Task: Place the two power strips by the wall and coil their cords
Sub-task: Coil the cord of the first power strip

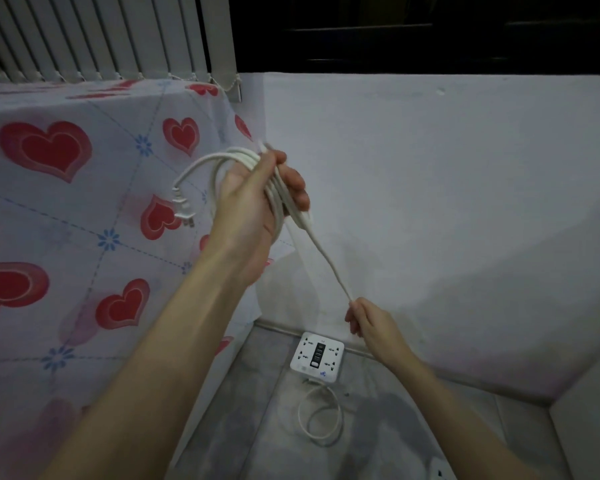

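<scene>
My left hand (pixel 253 202) is raised and closed around several loops of a white cord (pixel 222 161); its plug (pixel 184 207) dangles to the left of the hand. From the loops a taut length of the cord (pixel 326 258) runs down to my right hand (pixel 371 323), which pinches it. Below, a square white power strip (pixel 317 356) lies flat on the floor against the wall, with its own cord coiled (pixel 321 417) in front of it. A white corner of another object (pixel 439 472) shows at the bottom edge; I cannot tell what it is.
A cloth with red hearts (pixel 66 220) drapes over furniture on the left, down to the floor. The pale wall (pixel 447 185) runs across the back and turns toward me at the right. Grey floor tiles (pixel 257 427) fill the narrow gap between.
</scene>
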`<action>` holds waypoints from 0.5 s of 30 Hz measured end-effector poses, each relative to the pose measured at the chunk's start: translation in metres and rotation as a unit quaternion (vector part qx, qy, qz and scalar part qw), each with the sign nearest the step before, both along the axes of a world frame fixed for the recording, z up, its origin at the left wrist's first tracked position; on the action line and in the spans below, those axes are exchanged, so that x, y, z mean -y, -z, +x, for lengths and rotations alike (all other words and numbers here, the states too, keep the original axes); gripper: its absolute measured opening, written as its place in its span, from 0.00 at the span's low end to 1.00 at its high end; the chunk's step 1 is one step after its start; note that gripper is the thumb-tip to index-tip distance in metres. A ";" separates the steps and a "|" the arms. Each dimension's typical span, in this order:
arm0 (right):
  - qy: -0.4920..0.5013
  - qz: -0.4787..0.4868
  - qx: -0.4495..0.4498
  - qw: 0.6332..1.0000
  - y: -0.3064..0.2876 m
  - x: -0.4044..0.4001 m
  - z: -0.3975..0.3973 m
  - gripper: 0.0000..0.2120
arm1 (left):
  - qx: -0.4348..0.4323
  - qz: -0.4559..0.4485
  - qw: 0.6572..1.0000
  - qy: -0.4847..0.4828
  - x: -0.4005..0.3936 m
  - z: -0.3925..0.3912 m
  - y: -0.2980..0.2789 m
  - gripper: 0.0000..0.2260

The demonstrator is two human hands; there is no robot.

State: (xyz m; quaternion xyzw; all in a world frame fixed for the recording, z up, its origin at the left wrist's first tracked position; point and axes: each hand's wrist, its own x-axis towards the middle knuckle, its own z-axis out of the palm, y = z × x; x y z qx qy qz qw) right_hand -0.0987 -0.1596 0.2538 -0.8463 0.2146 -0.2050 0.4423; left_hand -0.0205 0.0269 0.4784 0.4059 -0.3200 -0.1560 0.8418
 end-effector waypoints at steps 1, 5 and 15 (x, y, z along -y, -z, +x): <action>0.030 0.004 -0.003 1.000 -0.002 0.002 0.003 0.18 | 0.017 0.030 0.999 0.010 0.001 -0.004 0.006 0.10; 0.113 0.093 0.037 0.989 -0.016 0.008 0.016 0.19 | 0.090 0.169 0.978 0.087 -0.001 -0.019 0.038 0.10; 0.111 0.201 0.115 0.966 -0.062 0.009 0.019 0.19 | 0.378 0.456 0.806 0.022 0.019 -0.046 0.123 0.07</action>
